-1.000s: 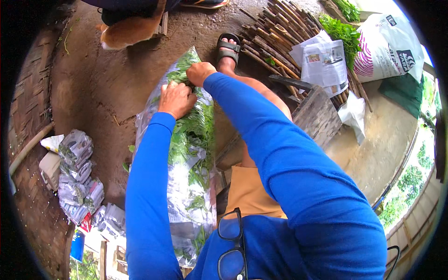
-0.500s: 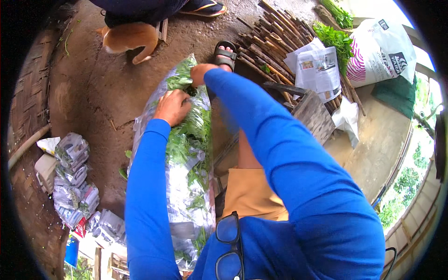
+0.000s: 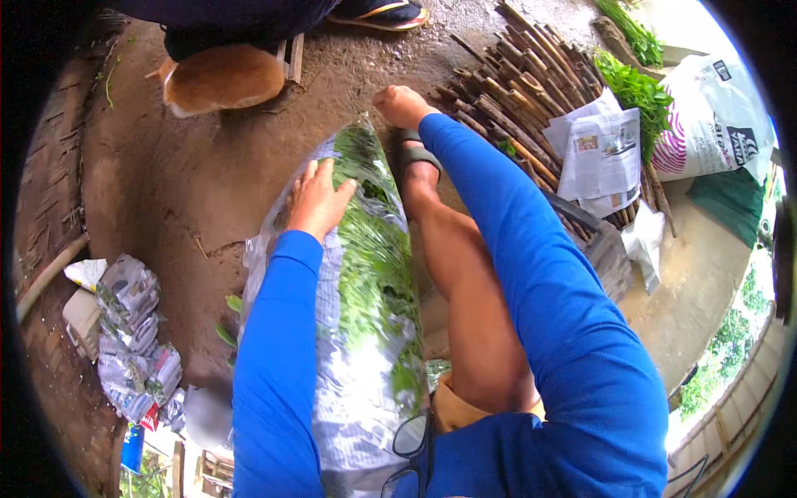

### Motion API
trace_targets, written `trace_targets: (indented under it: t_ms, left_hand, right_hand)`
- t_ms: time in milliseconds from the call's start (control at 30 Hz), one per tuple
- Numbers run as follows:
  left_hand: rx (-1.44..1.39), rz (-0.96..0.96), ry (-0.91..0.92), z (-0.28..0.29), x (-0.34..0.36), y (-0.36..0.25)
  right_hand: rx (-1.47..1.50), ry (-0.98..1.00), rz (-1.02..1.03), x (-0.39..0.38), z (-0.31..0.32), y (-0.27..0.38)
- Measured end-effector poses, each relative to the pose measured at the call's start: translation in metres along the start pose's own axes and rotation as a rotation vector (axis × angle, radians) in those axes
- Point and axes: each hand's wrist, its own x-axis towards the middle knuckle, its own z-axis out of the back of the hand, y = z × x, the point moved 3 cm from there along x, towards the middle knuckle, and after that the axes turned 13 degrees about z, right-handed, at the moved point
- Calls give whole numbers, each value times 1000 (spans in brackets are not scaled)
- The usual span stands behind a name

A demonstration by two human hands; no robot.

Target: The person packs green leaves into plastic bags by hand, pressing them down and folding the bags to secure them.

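**Leafy bundle mostly wrapped, far end open**

The long bundle of greens point(image 3: 374, 274) lies on the dirt floor point(image 3: 183, 191) beside the person's leg, sheathed in crinkly, shiny newspaper wrap; ferny leaves show along the seam. The left hand point(image 3: 320, 199) presses flat, fingers spread. The right hand point(image 3: 400, 105) curls past the tip; its grip I cannot tell. Bamboo sticks point(image 3: 515, 108) lie beyond.
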Motion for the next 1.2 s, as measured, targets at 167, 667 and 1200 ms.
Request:
trace_targets:
  t_ms: [167,667,1200]
  left_hand:
    - [65,-20,27,-3,-3,3]
    - [-51,-43,-13,5,-12,8]
    - [-34,-120,-15,1,-8,-7]
  right_hand:
    - [144,-150,145,20,-49,-4]
    - [332,165,191,-11,-43,-42]
    - [643,21,-113,-26,-43,-55]
